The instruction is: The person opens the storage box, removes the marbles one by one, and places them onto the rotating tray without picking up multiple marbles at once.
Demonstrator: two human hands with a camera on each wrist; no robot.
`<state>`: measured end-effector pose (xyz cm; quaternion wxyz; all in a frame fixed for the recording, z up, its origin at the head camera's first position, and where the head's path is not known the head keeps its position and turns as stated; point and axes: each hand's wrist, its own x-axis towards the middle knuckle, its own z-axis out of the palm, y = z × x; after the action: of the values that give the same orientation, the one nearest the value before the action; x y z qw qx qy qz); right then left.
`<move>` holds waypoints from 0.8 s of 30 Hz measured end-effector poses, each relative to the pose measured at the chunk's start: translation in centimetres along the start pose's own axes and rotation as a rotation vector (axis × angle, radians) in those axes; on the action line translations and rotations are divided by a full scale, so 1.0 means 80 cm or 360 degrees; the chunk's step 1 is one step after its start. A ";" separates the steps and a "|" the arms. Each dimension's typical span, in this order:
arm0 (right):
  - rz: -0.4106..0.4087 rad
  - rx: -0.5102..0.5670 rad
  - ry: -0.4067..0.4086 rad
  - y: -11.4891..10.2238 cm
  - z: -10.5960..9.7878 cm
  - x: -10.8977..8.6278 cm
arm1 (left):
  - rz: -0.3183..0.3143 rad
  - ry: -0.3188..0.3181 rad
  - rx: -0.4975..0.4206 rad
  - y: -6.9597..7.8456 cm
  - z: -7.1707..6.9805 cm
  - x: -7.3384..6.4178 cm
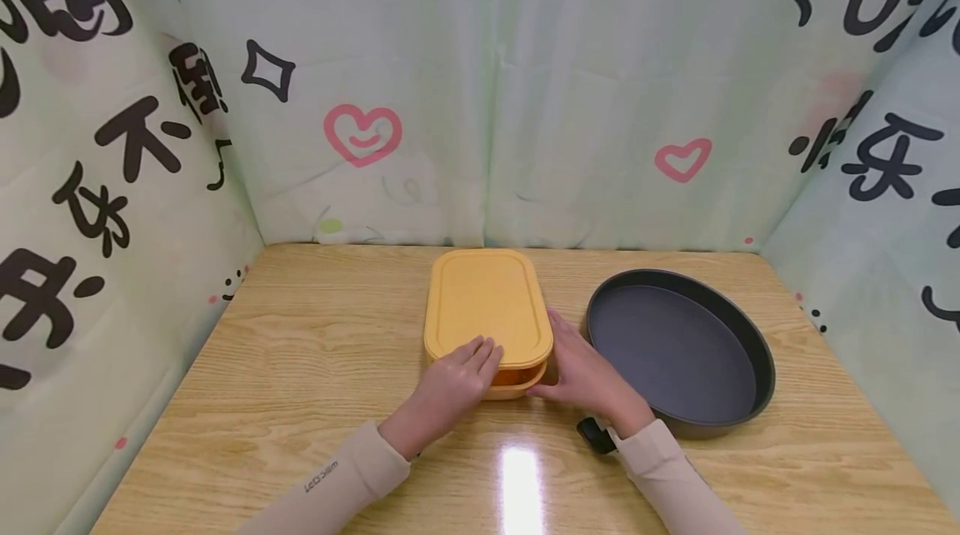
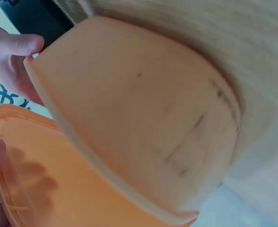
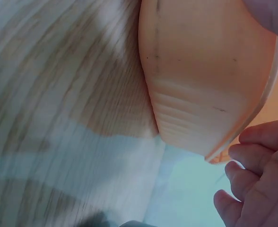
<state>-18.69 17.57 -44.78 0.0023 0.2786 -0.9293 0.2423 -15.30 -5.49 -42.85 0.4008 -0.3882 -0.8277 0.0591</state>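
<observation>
An orange rectangular food container (image 2: pixel 129 94) stands on the table, its yellow-orange lid (image 1: pixel 487 302) lying over it at a tilt. The lid's near edge is raised, so a gap shows above the container's front rim (image 1: pixel 510 392). My left hand (image 1: pixel 453 385) pinches that near edge, fingers on top and thumb underneath; the lid's underside (image 2: pixel 73 184) shows in the left wrist view. At the near right corner, my right hand (image 1: pixel 588 372) holds the container, thumb by the front and fingers along the right side. Dark scuff marks run across the container's outer wall.
A large round dark grey pan (image 1: pixel 675 352) sits just right of my right hand, close to the forearm. A small black piece (image 1: pixel 596 435) shows beside the right wrist. Printed curtains (image 1: pixel 450 102) enclose the wooden table (image 1: pixel 315 335) at the back and both sides.
</observation>
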 end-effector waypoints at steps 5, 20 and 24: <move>-0.0009 -0.0028 -0.0011 -0.004 -0.002 0.003 | -0.0013 0.0051 0.0076 -0.002 -0.003 0.005; -0.0125 -0.0227 0.0050 -0.004 0.002 0.007 | -0.0101 0.0260 0.0161 -0.012 -0.006 0.022; -0.0116 -0.0315 0.0029 -0.004 0.002 0.006 | -0.0136 0.0318 0.0183 -0.019 -0.008 0.031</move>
<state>-18.93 16.97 -44.73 0.0470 0.3084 -0.9379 0.1515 -16.69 -4.95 -40.28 0.5050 -0.3330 -0.7947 0.0502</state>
